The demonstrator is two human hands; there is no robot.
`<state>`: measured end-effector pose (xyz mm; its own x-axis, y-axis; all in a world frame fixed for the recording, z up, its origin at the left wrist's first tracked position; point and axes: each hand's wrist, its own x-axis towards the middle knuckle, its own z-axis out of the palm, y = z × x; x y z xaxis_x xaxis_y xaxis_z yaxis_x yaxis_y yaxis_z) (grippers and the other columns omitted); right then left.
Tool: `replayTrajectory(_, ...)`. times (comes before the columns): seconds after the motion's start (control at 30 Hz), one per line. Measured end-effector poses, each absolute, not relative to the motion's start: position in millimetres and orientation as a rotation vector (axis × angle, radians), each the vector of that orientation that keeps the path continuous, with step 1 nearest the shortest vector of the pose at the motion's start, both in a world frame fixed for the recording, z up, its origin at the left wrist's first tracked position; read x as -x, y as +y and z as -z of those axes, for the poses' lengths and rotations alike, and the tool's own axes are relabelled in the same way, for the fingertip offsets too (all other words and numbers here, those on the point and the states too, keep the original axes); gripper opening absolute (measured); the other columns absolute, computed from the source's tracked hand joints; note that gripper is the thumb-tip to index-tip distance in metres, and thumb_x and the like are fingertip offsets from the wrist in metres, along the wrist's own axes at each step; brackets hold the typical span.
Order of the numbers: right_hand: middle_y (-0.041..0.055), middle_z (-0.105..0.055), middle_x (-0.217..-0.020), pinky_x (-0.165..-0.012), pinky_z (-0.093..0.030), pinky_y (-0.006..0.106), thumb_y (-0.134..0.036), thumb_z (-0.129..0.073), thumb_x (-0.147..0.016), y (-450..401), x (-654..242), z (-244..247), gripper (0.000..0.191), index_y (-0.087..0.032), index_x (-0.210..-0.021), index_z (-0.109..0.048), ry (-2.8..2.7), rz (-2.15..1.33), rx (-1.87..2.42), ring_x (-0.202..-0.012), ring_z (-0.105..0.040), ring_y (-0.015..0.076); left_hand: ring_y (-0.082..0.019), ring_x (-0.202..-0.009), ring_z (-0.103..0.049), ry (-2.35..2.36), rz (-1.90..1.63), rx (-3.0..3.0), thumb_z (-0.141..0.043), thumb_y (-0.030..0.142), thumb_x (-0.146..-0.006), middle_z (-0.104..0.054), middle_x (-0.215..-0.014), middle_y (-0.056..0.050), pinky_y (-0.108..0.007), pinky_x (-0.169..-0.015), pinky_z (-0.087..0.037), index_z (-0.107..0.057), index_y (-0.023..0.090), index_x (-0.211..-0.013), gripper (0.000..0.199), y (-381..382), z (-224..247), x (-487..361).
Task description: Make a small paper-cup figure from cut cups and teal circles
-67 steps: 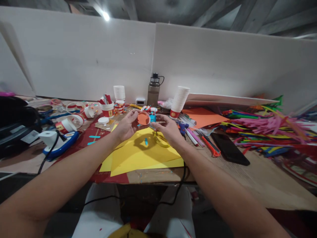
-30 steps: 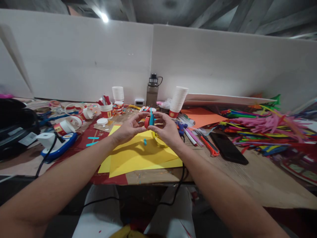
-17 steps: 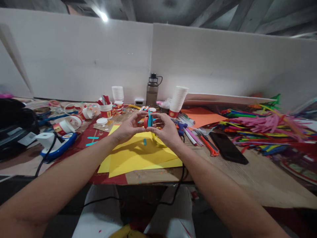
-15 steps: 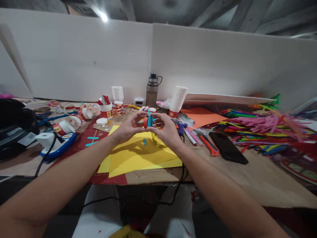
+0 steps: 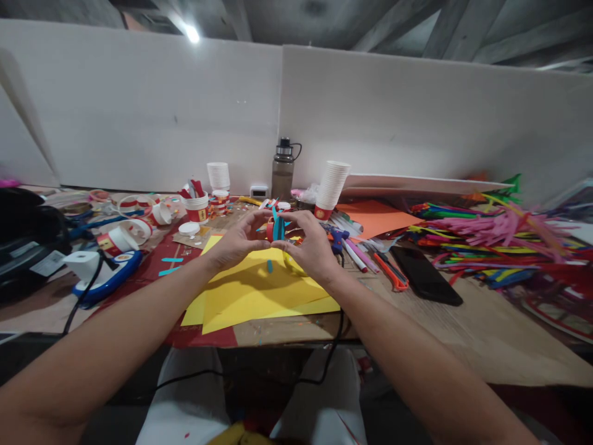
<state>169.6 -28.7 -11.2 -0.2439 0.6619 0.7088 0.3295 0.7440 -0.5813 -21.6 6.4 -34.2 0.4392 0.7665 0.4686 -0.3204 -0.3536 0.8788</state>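
Between my fingers, above yellow paper sheets [image 5: 250, 303], is a small red and blue craft piece [image 5: 278, 228]. My left hand [image 5: 238, 240] pinches it from the left side, and my right hand [image 5: 308, 241] grips it from the right. Thin light-blue strips stick up and out from the piece. A short blue strip [image 5: 270, 266] lies on the yellow paper beneath. Two more blue strips [image 5: 171, 259] rest on red material to the left. Behind my right hand, a yellow ring-like item [image 5: 293, 264] is partly hidden.
A bottle [image 5: 283, 170] and stacked paper cups [image 5: 332, 185] stand behind my hands. Rightward are a glue gun [image 5: 339, 238], markers, an orange-red cutter [image 5: 393, 275], a black phone [image 5: 426, 275] and pipe cleaners [image 5: 500, 228]. A blue-and-white device [image 5: 111, 278] lies left.
The craft piece has turned slightly, showing more of its blue side. Both hands keep hold of it, and the view has shifted very slightly.
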Motion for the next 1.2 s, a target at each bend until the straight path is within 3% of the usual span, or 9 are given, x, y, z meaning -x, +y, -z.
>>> replayTrajectory(0.1,0.0082,-0.058,-0.112,-0.079,-0.059,0.036,-0.036,-0.08,-0.073,-28,-169,12,0.055,-0.025,-0.121,-0.055,-1.825,-0.371,0.794,-0.097,-0.062,0.0206,-0.025,-0.127,-0.051,0.398,-1.191,-1.552,-0.08,0.015,-0.067,-0.054,-0.136,-0.007,-0.035,-0.098,-0.05,-0.061,0.027,-0.118,0.056,6,34,21)
replayTrajectory(0.3,0.0084,-0.055,-0.11,-0.075,-0.059,0.034,-0.038,-0.077,-0.075,-29,-169,12,0.039,-0.022,-0.106,-0.06,-1.847,-0.325,0.725,-0.099,-0.061,0.0211,-0.024,-0.128,-0.05,0.409,-1.198,-1.503,-0.081,0.013,-0.065,-0.056,-0.135,-0.006,-0.035,-0.097,-0.051,-0.06,0.028,-0.116,0.057,5,34,21)
replayTrajectory(0.77,0.0054,-0.053,-0.107,-0.075,-0.057,0.032,-0.048,-0.079,-0.069,-25,-168,14,0.045,-0.023,-0.101,-0.06,-1.771,-0.468,0.77,-0.089,-0.059,0.0167,-0.02,-0.111,-0.061,0.384,-1.156,-1.475,-0.082,0.015,-0.066,-0.06,-0.127,-0.007,-0.032,-0.092,-0.052,-0.057,0.025,-0.117,0.057,1,31,22)
replayTrajectory(0.97,0.0067,-0.052,-0.104,-0.071,-0.056,0.032,-0.034,-0.081,-0.071,-30,-165,13,0.038,-0.022,-0.1,-0.06,-1.816,-0.293,0.884,-0.09,-0.057,0.0188,-0.023,-0.109,-0.062,0.4,-1.079,-1.329,-0.077,0.028,-0.074,-0.061,-0.126,-0.01,-0.036,-0.088,-0.056,-0.055,0.023,-0.12,0.052,-10,24,17)
replayTrajectory(1.1,0.0065,-0.049,-0.103,-0.075,-0.054,0.035,-0.023,-0.078,-0.073,-34,-162,14,0.032,-0.021,-0.099,-0.059,-1.864,-0.206,0.929,-0.089,-0.056,0.0187,-0.02,-0.101,-0.065,0.436,-1.107,-1.3,-0.076,0.03,-0.076,-0.066,-0.115,-0.008,-0.03,-0.079,-0.058,-0.056,0.022,-0.117,0.047,-13,26,7)
replayTrajectory(1.2,0.0061,-0.048,-0.101,-0.076,-0.053,0.035,-0.023,-0.078,-0.073,-35,-162,13,0.031,-0.022,-0.097,-0.059,-1.867,-0.189,0.934,-0.09,-0.055,0.0192,-0.017,-0.094,-0.066,0.478,-1.159,-1.283,-0.078,0.029,-0.073,-0.067,-0.11,-0.005,-0.026,-0.074,-0.058,-0.057,0.021,-0.113,0.045,-13,28,2)
